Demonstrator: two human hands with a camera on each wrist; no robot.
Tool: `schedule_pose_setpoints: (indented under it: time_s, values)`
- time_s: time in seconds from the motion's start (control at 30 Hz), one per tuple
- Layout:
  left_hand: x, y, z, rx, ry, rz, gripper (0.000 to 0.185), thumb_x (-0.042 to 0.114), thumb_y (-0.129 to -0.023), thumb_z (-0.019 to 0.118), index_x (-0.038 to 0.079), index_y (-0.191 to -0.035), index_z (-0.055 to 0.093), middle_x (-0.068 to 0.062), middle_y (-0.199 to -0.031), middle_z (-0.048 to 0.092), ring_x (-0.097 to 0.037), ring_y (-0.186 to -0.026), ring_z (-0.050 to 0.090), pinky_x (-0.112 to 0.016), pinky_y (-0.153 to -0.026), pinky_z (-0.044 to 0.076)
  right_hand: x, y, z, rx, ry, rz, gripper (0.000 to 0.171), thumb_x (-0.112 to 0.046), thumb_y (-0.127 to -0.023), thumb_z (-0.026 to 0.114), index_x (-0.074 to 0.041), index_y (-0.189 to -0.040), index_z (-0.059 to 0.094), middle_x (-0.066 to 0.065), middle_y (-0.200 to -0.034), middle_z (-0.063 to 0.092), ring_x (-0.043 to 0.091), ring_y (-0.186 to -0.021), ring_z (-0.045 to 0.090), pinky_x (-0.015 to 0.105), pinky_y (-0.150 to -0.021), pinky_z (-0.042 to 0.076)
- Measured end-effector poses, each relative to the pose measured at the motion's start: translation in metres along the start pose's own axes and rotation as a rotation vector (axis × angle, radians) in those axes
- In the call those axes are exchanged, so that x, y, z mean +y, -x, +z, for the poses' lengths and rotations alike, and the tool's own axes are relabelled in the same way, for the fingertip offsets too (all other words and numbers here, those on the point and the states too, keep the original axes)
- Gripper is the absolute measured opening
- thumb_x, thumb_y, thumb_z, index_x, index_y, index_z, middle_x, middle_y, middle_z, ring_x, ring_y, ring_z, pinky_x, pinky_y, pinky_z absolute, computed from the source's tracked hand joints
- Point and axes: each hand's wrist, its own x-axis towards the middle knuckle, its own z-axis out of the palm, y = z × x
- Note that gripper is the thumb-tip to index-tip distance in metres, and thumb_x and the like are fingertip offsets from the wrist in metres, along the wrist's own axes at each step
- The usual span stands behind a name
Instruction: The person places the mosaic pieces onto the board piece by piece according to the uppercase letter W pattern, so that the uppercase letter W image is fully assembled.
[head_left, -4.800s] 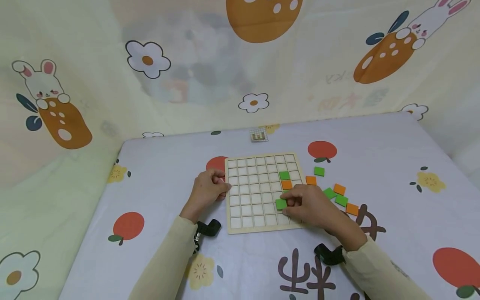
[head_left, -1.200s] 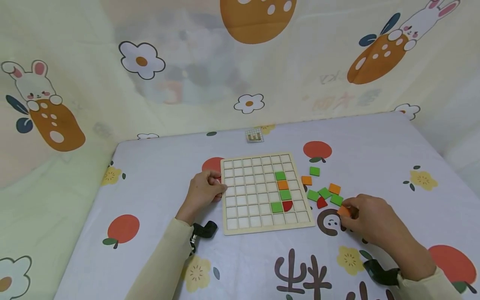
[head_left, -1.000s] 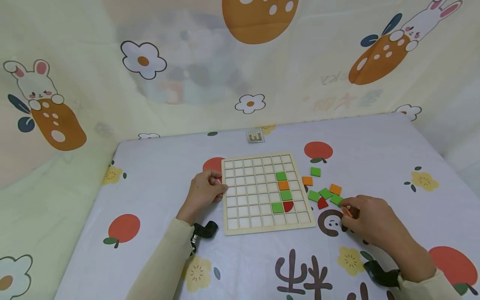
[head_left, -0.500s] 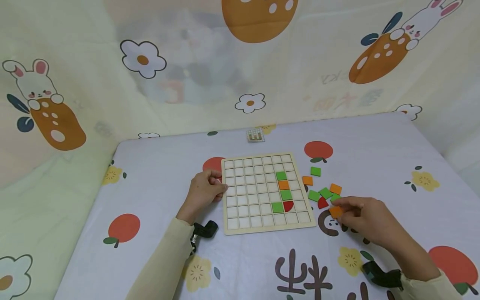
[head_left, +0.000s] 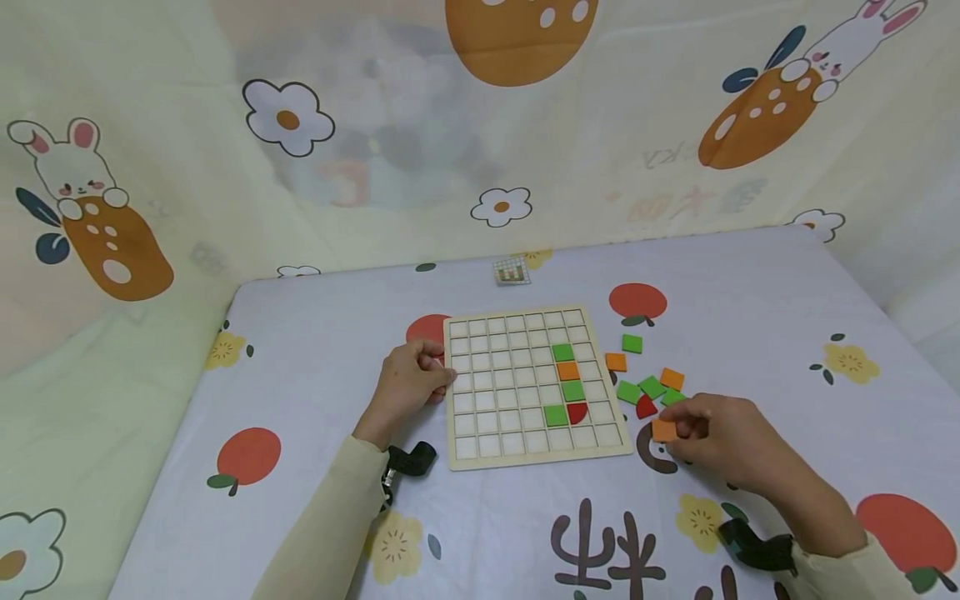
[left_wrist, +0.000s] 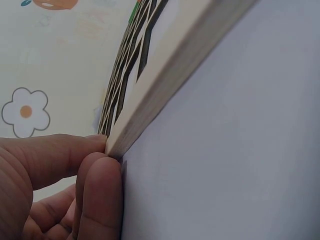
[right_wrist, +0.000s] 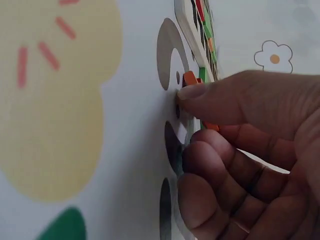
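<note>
A wooden grid board (head_left: 517,450) lies on the table, with green tiles (head_left: 562,352), an orange tile (head_left: 567,371) and a red quarter-round piece (head_left: 577,412) set in its right columns. My left hand (head_left: 411,382) pinches the board's left edge (left_wrist: 150,95) between thumb and fingers. To the right of the board, my right hand (head_left: 701,433) pinches an orange square tile (head_left: 663,430) just above the cloth; the same tile (right_wrist: 190,79) peeks out beside the thumb in the right wrist view.
Loose green, orange and red tiles (head_left: 651,387) lie scattered right of the board. A small pattern card (head_left: 512,271) sits at the table's far edge. Printed cloth (head_left: 750,317) covers the table, and curtain walls close it in behind and left.
My right hand picked the orange tile off the cloth and has drawn it slightly left, toward the board. The left hand and board have stayed put.
</note>
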Motion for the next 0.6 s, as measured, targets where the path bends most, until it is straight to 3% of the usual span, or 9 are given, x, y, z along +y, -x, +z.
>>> schedule_pose_setpoints:
  time_s: [0.27,0.6]
  values:
    - [0.0,0.001,-0.001,0.002,0.0,-0.007,0.036,0.007,-0.081,0.078,0.007,-0.112,0.06,-0.011,-0.082,0.059,-0.018,-0.062,0.063,-0.027,-0.058,0.057,-0.016,-0.007,0.001,0.023,-0.07,-0.066,0.026,-0.009,-0.075,0.08,-0.006,-0.099,0.073,-0.003,-0.073,0.059,0.012,-0.065,0.054,0.023,-0.05,0.045]
    - [0.0,0.0,0.0,-0.002,0.01,-0.007,0.036,0.006,-0.081,0.077,0.006,-0.112,0.06,-0.01,-0.082,0.059,-0.017,-0.062,0.062,-0.027,-0.057,0.056,-0.042,-0.035,0.013,0.029,-0.101,-0.118,0.029,-0.012,-0.076,0.082,-0.004,-0.102,0.073,-0.002,-0.075,0.06,0.015,-0.068,0.054,0.022,-0.054,0.047]
